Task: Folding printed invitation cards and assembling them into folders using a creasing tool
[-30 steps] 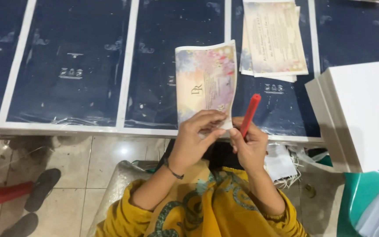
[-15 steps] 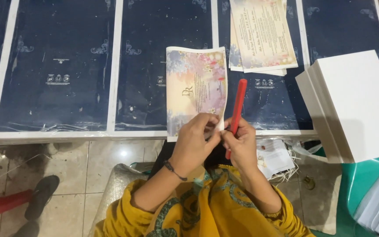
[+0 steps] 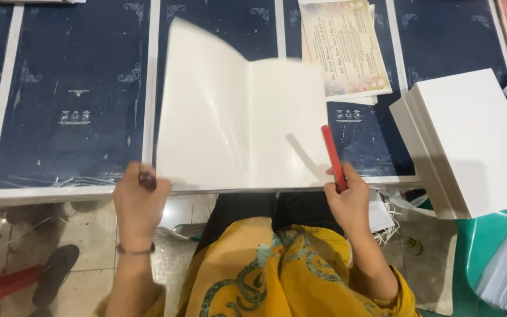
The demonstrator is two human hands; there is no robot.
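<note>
At the lower centre, the left hand (image 3: 141,196) pinches the near left corner of one opened white card (image 3: 242,126). The right hand (image 3: 350,196) grasps one red stick (image 3: 334,157) on the card's right edge. Farther, one printed sheet stack (image 3: 344,50) and one white stack (image 3: 470,138) lie on the worktop (image 3: 71,117).

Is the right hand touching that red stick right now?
Touching. The head view shows the right hand wrapped around the lower end of the red stick, whose upper part lies over the opened white card.
</note>
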